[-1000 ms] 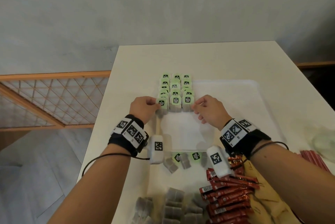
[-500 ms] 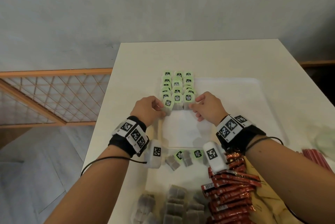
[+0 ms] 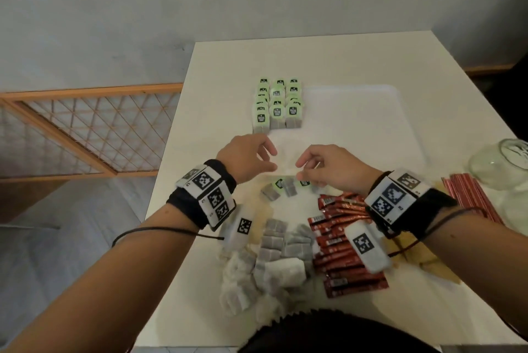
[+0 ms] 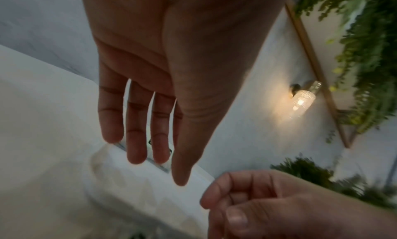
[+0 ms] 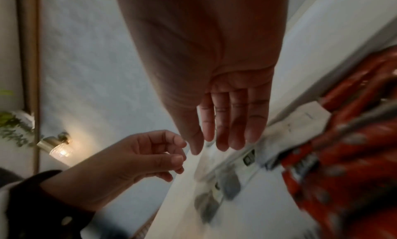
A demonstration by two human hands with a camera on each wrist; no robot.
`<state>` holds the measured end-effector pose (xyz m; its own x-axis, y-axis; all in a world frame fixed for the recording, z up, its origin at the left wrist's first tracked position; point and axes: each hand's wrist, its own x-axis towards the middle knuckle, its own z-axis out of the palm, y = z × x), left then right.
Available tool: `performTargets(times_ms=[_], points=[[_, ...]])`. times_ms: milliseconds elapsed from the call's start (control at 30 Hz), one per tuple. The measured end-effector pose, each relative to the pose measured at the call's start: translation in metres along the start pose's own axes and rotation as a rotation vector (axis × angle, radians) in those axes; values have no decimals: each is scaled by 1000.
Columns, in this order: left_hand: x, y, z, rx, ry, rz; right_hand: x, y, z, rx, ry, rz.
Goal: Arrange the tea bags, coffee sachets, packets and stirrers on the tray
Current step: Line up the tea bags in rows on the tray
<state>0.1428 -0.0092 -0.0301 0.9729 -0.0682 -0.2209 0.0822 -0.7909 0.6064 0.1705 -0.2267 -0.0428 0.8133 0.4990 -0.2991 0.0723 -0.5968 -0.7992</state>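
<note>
While over tray (image 3: 400, 112), both hands loosely open, empty.

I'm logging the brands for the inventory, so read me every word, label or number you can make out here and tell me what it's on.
Nothing can be read with certainty.
Green tea bag tags: dark label with pale lettering, too small and blurred.
Red coffee sachets: white printed strips, illegible.
Wristband markers: black-and-white square codes, no words; small characters beside them unreadable.
Left hand and right hand hold no text.
</note>
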Motion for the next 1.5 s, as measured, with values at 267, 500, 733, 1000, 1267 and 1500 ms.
performTargets(times_ms=[267, 500, 733, 1000, 1267, 1500], points=[[-68, 2, 34, 286, -337, 119, -56, 11, 29, -223, -222, -114], [-79, 2, 50, 372, -323, 100, -69, 15, 51, -648, -202, -171], [-75, 11, 52, 397, -322, 57, -65, 14, 54, -674, -117, -127], [-67, 15, 51, 457, -326, 19, -64, 17, 45, -458, -23, -93], [-63, 19, 30, 209, -306, -28, -80, 17, 21, -273, 115, -72], [-61, 19, 30, -416, -181, -206, -89, 13, -8, -214, 273, -43]])
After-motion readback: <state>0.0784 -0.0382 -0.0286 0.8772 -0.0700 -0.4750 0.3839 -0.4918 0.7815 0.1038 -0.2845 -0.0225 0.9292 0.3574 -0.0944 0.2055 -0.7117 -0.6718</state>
